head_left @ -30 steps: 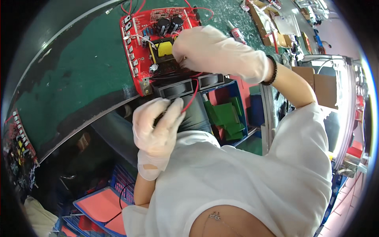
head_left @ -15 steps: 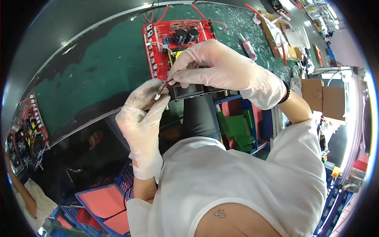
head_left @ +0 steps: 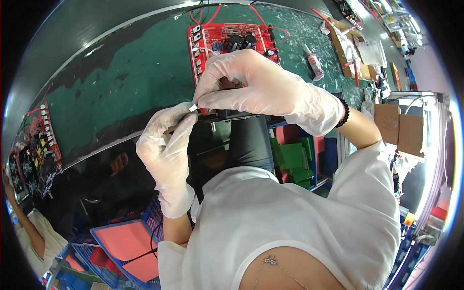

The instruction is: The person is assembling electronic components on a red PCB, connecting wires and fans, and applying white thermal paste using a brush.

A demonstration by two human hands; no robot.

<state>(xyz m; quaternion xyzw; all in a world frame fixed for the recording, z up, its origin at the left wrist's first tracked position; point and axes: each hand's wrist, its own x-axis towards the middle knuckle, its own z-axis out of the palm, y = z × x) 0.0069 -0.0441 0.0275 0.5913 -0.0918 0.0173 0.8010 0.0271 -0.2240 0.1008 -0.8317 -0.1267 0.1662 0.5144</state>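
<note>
In front of my body, a small white plug connector (head_left: 193, 108) sits between the fingertips of both gloved hands. My right hand (head_left: 256, 87), coming over from the right, pinches it from above; its wires are hidden behind the fingers. From below, my left hand (head_left: 166, 140) has thumb and forefinger closed around the connector's lower end. Just beyond my right hand lies a red circuit board (head_left: 205, 36) with black capacitors, a row of white parts along its left edge and red wires. My right hand covers the board's near part.
The board rests on a worn green bench (head_left: 130, 72). A tube (head_left: 315, 66) and an open cardboard box (head_left: 345, 48) are to the right. Another populated red board (head_left: 50, 128) is far left, by a co-worker's arm (head_left: 31, 229). Blue crates (head_left: 118, 224) stand below.
My right fingertips have slid down to the connector, covering the dark and red wires that showed between my hands. The view has shifted, placing the bench and board further right.
</note>
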